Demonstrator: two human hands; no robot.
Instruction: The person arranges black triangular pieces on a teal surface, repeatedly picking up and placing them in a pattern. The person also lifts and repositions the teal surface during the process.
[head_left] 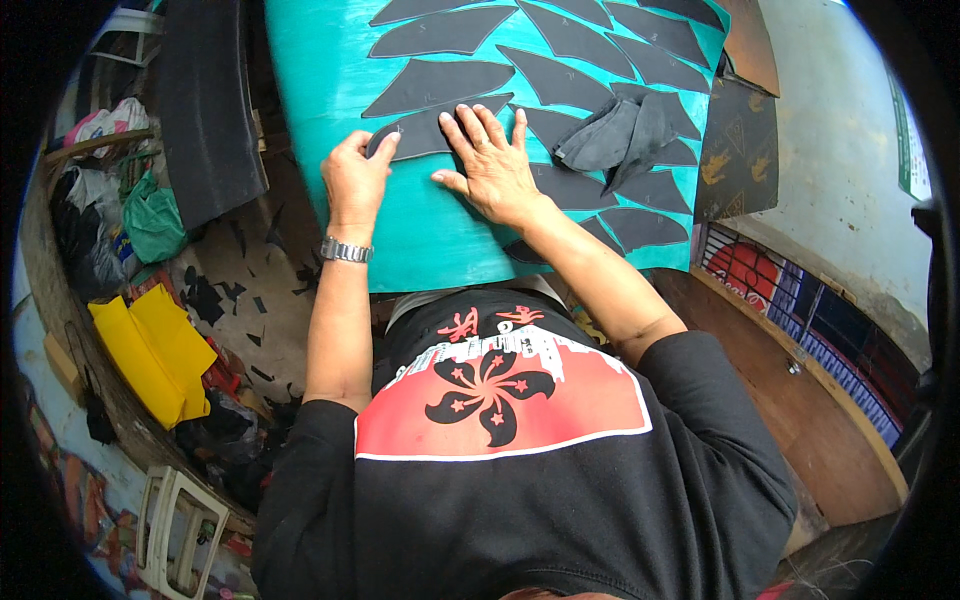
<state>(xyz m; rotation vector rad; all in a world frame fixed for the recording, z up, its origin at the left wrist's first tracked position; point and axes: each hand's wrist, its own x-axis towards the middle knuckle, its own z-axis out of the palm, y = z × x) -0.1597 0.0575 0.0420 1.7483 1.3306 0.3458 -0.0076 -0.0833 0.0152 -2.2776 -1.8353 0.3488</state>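
Left hand [355, 182] pinches a black piece [422, 138]; right hand [492, 170] lies spread across it. A green sheet [420, 228] lies beneath.

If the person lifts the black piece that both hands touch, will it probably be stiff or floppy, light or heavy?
The black piece looks thin, so it is probably light. With no thick edge visible, it may bend if the left hand lifts its end. Lying mostly flat, it would likely slide rather than roll.

Workshop: black cut pieces [436, 86], scraps [205, 298] on floor [281, 325]
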